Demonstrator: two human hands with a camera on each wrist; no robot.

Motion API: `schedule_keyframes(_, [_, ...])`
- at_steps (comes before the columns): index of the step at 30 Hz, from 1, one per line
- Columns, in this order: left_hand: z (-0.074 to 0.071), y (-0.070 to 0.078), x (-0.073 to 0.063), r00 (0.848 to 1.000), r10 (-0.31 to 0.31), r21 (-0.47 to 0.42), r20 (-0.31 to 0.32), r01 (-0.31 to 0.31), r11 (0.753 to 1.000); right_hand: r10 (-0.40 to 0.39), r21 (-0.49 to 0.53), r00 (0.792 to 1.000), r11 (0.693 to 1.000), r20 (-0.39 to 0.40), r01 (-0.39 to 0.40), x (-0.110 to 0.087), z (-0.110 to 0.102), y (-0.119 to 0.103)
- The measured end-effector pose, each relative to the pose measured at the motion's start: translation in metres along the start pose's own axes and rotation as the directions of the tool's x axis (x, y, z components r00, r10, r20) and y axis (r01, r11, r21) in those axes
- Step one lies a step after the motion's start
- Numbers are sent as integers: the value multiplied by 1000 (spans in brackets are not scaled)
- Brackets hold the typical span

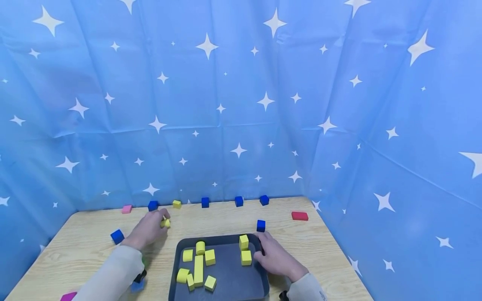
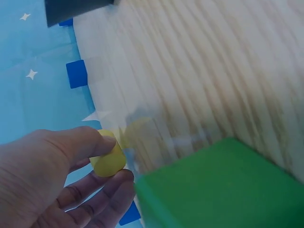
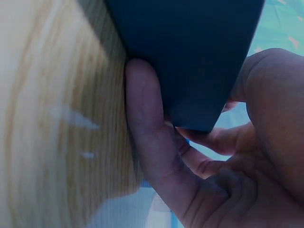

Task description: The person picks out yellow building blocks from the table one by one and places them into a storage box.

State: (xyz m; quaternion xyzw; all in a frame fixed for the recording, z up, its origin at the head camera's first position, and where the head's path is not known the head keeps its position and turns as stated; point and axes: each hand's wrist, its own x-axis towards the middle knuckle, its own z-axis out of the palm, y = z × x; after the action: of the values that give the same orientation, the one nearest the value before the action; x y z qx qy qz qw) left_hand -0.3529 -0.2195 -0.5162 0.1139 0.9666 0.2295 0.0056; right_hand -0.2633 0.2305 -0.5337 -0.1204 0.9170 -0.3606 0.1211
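Observation:
My left hand (image 1: 148, 229) is at the back left of the table. Between thumb and fingers it pinches a yellow cylinder block (image 2: 110, 162). The right hand (image 1: 278, 256) grips the far right corner of a dark grey tray (image 1: 229, 278), thumb over the rim. In the right wrist view, its fingers (image 3: 145, 97) lie along the tray's outer wall. Inside the tray, several yellow blocks lie mostly on the left, among them a long yellow block (image 1: 198, 271). Two yellow cubes, one of them this cube (image 1: 246, 258), sit by the right hand.
Along the table's back edge stand a pink block (image 1: 126, 209), a yellow block (image 1: 176, 204) and several blue cubes, one a blue cube (image 1: 205, 202). A red block (image 1: 299, 216) lies at right. A green block (image 2: 228, 190) is near the left wrist. A starred blue curtain (image 1: 241, 104) hangs behind.

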Motion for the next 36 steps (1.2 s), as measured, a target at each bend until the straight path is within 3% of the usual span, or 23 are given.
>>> schedule_keyframes(6, [-2,7,-4,998,49,13,-30,-48,999,-1,2,1000,1000,-9,1,0,1,0])
schedule_keyframes(13, [-2,17,-10,999,41,-14,-28,-42,999,2,-4,1000,1000,-18,-3,1,3,1])
schedule_keyframes(27, [1,32,-20,991,119,-7,-59,-119,993,-17,-25,1000,1000,-16,16,4,1,2])
schedule_keyframes(36, [1,52,-25,985,151,7,-84,-151,989,-29,-33,999,999,-19,28,3,1,3])
